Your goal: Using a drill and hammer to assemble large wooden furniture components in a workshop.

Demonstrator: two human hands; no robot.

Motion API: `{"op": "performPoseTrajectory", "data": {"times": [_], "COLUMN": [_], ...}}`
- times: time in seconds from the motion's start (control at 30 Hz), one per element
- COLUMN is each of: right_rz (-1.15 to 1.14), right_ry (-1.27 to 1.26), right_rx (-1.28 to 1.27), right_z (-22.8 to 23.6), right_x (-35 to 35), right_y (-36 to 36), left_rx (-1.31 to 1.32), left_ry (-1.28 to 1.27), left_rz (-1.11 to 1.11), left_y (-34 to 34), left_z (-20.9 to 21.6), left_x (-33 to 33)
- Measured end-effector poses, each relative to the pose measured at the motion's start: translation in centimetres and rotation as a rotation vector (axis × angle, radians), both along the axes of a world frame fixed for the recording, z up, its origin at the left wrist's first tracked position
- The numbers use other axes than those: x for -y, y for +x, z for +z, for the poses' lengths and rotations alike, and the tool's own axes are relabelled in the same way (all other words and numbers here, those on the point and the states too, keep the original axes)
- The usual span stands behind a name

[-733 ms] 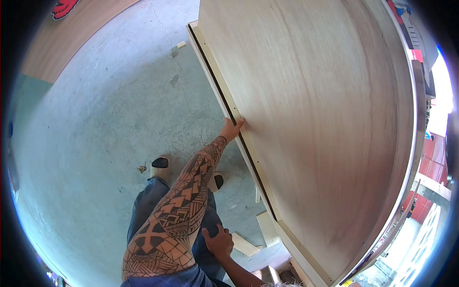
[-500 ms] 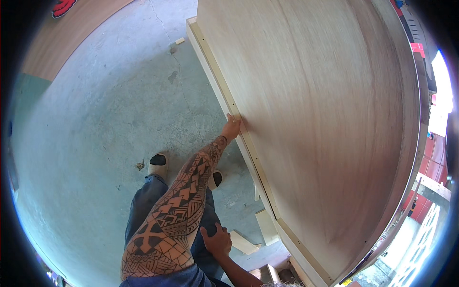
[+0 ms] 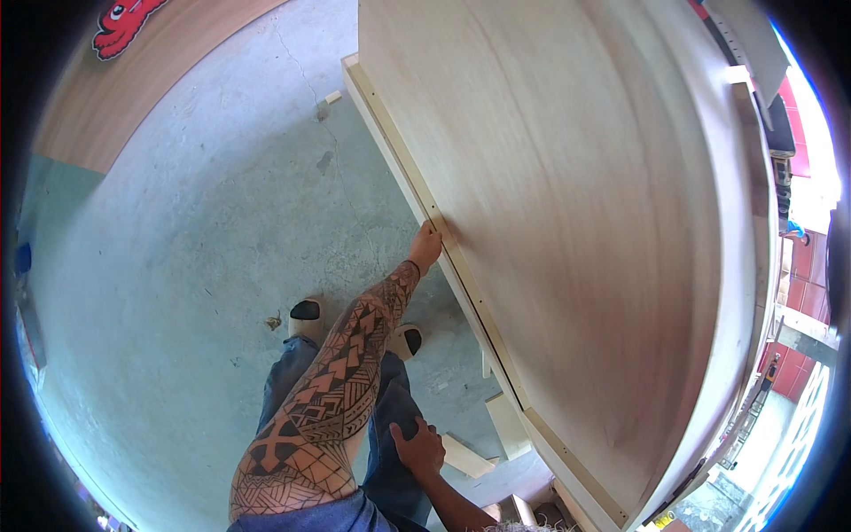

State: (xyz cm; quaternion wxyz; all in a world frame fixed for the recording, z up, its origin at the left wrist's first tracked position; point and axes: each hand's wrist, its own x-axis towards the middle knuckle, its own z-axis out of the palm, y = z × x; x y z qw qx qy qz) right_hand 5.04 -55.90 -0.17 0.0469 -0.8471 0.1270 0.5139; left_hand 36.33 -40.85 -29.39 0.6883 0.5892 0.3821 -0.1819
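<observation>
A large plywood panel [image 3: 550, 195] fills the middle and right, with a pale wooden edge strip [image 3: 396, 137] along its near left side. Small dark holes or screw heads dot the strip. My left hand [image 3: 426, 245], at the end of a tattooed forearm, is closed around the strip about midway along its length. Part of its fingers is hidden. My right hand [image 3: 419, 450] rests on my jeans [image 3: 390, 417] at the knee, thumb apart from the fingers, with no tool visible in it.
Wood offcuts [image 3: 508, 424] lie on the concrete floor beneath the panel's lower side. A small wood block [image 3: 333, 97] sits near its far corner. At the far left is a wooden board [image 3: 168, 71] with a red cartoon figure [image 3: 124, 27]. A red tiled wall [image 3: 807, 266] stands at right.
The whole view has shifted slightly, showing more of the panel's far right edge. My left thumb no longer points up along the strip. My right hand stays at the knee.
</observation>
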Motion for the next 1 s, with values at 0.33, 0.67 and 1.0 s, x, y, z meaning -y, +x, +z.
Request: {"op": "performPoseTrajectory", "data": {"times": [0.33,0.67,1.0], "right_rz": [-0.276,0.485,0.565], "right_ry": [0.748,0.162,0.169], "right_rx": [0.615,1.333,1.252], "right_z": [18.3,33.3,34.5], "right_x": [-3.4,-4.3,0.9], "right_y": [5.9,23.2,23.4], "left_rx": [0.394,0.302,0.424], "left_ry": [0.857,0.967,0.389], "left_rz": [-1.151,-1.365,-0.656], "left_y": [-0.7,0.0,-1.9], "left_z": [-5.3,-2.4,-12.9], "left_x": [-3.3,-0.9,0.9]}}
